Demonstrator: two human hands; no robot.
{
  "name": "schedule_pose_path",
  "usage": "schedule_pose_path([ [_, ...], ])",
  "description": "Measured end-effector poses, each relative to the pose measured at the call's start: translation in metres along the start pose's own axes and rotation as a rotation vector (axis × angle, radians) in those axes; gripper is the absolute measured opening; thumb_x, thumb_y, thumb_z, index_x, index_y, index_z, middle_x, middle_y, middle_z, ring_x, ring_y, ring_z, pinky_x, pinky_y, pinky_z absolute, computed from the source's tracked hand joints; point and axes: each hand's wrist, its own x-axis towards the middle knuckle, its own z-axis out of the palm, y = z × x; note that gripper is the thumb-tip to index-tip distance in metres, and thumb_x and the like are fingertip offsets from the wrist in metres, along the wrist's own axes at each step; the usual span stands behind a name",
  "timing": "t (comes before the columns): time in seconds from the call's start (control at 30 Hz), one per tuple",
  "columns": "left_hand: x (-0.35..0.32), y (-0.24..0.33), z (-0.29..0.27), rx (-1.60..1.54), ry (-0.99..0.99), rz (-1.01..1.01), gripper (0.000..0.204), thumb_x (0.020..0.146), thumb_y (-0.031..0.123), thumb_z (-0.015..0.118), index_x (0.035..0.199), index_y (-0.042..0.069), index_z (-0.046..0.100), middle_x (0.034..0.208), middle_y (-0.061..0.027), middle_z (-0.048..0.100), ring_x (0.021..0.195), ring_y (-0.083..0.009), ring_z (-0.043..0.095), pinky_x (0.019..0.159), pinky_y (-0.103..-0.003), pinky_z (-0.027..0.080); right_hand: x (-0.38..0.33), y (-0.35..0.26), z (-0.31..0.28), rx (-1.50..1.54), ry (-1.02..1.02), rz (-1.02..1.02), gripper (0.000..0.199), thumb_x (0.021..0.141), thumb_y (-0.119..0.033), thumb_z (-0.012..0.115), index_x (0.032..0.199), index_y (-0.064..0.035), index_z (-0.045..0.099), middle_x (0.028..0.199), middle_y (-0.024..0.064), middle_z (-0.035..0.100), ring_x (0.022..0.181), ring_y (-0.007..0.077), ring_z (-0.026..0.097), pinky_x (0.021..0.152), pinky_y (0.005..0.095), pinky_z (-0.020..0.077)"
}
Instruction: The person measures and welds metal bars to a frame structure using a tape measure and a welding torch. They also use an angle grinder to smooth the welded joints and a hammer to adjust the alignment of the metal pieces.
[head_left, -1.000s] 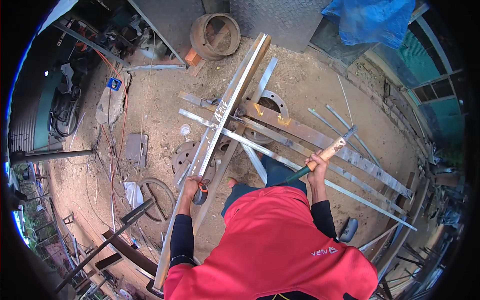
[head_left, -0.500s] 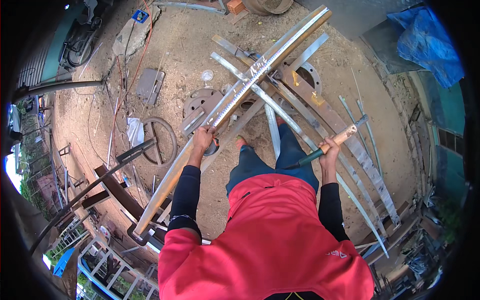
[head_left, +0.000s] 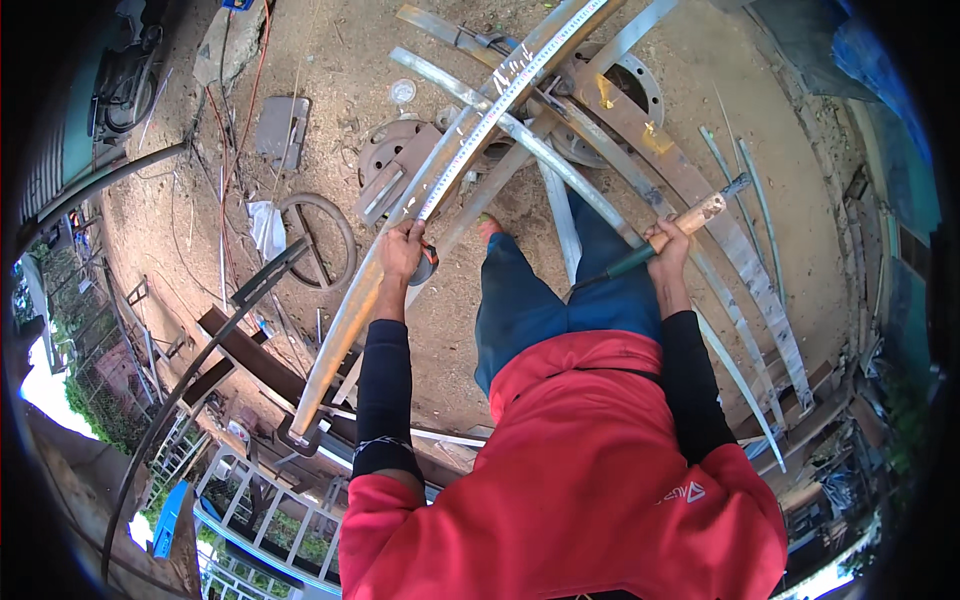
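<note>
My left hand [head_left: 401, 250] is closed at a long, rusty steel beam [head_left: 355, 318], gripping a tape measure [head_left: 427, 262] with a dark and orange case. Its pale blade [head_left: 480, 135] runs out along the beam, away from me. White marks show on the beam's far part, where it crosses other metal bars. Out to the right, my right hand [head_left: 668, 247] wraps round a wooden-handled tool [head_left: 702, 210] with a dark metal end. From the same fist a green grip [head_left: 630, 262] with a thin dark shaft points back toward my legs; whether it is a separate tool I cannot tell.
A galvanised bar [head_left: 570, 170] crosses under the beam. A wide steel bar [head_left: 740, 255] slants along my right. Perforated wheel discs [head_left: 640, 90] lie beneath the bars. A spoked ring [head_left: 318, 240], a grey case [head_left: 282, 132] and red cable [head_left: 250, 95] are on the dirt at left.
The whole view has shifted, with the far ends of the bars moving up toward the upper edge. Both hands keep their grips, and the tape blade still lies along the beam.
</note>
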Motion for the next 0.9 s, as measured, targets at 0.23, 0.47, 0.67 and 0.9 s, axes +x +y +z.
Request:
schedule_pose_path([
  [0.23, 0.004, -0.002, -0.003, 0.006, 0.04, 0.011, 0.043, 0.093, 0.046, 0.055, 0.084, 0.006, 0.068, 0.069, -0.0103, 0.068, 0.071, -0.0278, 0.067, 0.067, -0.04, 0.049, 0.003, -0.031, 0.007, -0.128, -0.003, -0.068, 0.022, 0.074, -0.002, 0.064, 0.094, -0.0005, 0.055, 0.068, 0.0082, 0.055, 0.056, 0.0205, 0.057, 0.055, 0.0348, 0.0508],
  [0.47, 0.004, -0.003, -0.004, 0.04, 0.043, 0.009, 0.043, 0.095, 0.047, 0.052, 0.089, 0.01, 0.071, 0.072, -0.0108, 0.07, 0.079, -0.0338, 0.068, 0.073, -0.045, 0.05, -0.004, -0.027, 0.01, -0.165, -0.095, -0.041, 0.019, 0.073, -0.001, 0.064, 0.089, -0.0019, 0.053, 0.069, 0.0082, 0.056, 0.056, 0.0202, 0.058, 0.057, 0.0343, 0.0515],
  [0.67, 0.003, -0.003, -0.003, 0.072, 0.081, 0.039, 0.041, 0.097, 0.046, 0.05, 0.088, 0.012, 0.071, 0.073, -0.0093, 0.07, 0.079, -0.0329, 0.068, 0.073, -0.045, 0.05, -0.007, -0.022, 0.011, -0.173, -0.131, -0.04, 0.02, 0.073, -0.001, 0.065, 0.089, -0.0019, 0.053, 0.07, 0.0081, 0.057, 0.055, 0.0206, 0.058, 0.057, 0.0344, 0.0517],
  [0.9, 0.002, 0.0, 0.0, 0.085, 0.12, 0.052, 0.04, 0.097, 0.046, 0.049, 0.088, 0.013, 0.07, 0.073, -0.0078, 0.07, 0.08, -0.033, 0.068, 0.073, -0.046, 0.05, -0.016, -0.031, 0.02, -0.182, -0.132, -0.053, 0.02, 0.073, 0.001, 0.064, 0.088, -0.0018, 0.052, 0.069, 0.0084, 0.056, 0.054, 0.0212, 0.059, 0.055, 0.0346, 0.0514],
])
